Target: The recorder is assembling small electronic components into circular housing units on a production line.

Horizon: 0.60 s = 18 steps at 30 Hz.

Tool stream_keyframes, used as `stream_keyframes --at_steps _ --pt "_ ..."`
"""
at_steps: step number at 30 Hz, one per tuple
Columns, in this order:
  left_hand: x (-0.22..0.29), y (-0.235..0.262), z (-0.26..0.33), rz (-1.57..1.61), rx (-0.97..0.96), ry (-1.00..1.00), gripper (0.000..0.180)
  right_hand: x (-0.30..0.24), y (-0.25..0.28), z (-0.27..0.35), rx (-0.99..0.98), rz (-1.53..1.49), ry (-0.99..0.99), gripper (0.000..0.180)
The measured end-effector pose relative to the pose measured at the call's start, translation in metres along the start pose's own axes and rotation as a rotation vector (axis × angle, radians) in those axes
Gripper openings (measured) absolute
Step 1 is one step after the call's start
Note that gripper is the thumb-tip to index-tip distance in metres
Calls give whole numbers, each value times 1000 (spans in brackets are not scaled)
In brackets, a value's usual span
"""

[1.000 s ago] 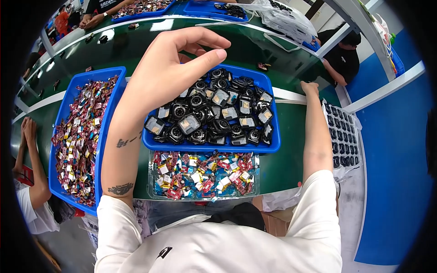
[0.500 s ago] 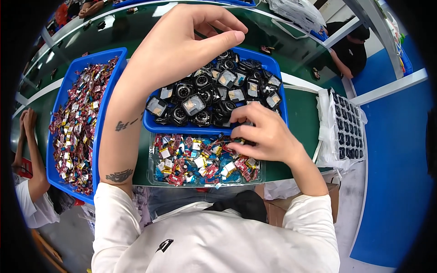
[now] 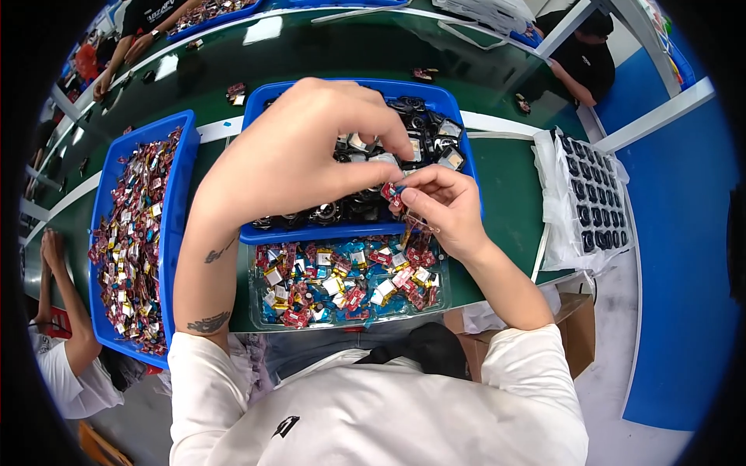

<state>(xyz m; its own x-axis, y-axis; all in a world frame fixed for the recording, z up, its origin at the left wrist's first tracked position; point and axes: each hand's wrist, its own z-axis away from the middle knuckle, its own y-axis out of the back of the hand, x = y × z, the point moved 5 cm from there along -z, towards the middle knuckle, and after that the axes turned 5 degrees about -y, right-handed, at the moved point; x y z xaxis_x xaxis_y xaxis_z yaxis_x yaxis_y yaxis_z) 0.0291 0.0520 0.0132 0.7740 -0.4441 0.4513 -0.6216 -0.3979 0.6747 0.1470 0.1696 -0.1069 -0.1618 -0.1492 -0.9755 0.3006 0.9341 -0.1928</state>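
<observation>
My right hand (image 3: 452, 208) pinches a small red circuit board (image 3: 391, 195) between thumb and fingers, with thin wires trailing below it. My left hand (image 3: 326, 132) arches over a blue bin (image 3: 471, 167) of black plastic housings (image 3: 444, 130). Its thumb and fingers are curved but apart, nothing visible between them, and the thumb tip comes close to the board in my right hand. Some of the housings are hidden beneath the left hand. In front of the bin, a clear plastic tray (image 3: 256, 307) holds many red boards with white-and-yellow battery packs (image 3: 334, 285).
Left of my left forearm stands a long blue bin (image 3: 185, 167) heaped with similar boards. A white-lined tray (image 3: 548, 202) of black round parts sits at the right. Several boards lie on the green conveyor (image 3: 311, 46) beyond. Other people work at the left and far right.
My right hand has risen from the clear tray with a circuit board in its fingers. My left hand has come down and nearer, its thumb now close to that board.
</observation>
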Motion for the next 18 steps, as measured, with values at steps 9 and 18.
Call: stream_keyframes --at_steps 9,18 --pt "0 -29 -3 -193 -101 -9 15 -6 7 2 107 -11 82 14" --pt "-6 -34 -6 -242 -44 55 12 -15 8 9 181 152 255 14"
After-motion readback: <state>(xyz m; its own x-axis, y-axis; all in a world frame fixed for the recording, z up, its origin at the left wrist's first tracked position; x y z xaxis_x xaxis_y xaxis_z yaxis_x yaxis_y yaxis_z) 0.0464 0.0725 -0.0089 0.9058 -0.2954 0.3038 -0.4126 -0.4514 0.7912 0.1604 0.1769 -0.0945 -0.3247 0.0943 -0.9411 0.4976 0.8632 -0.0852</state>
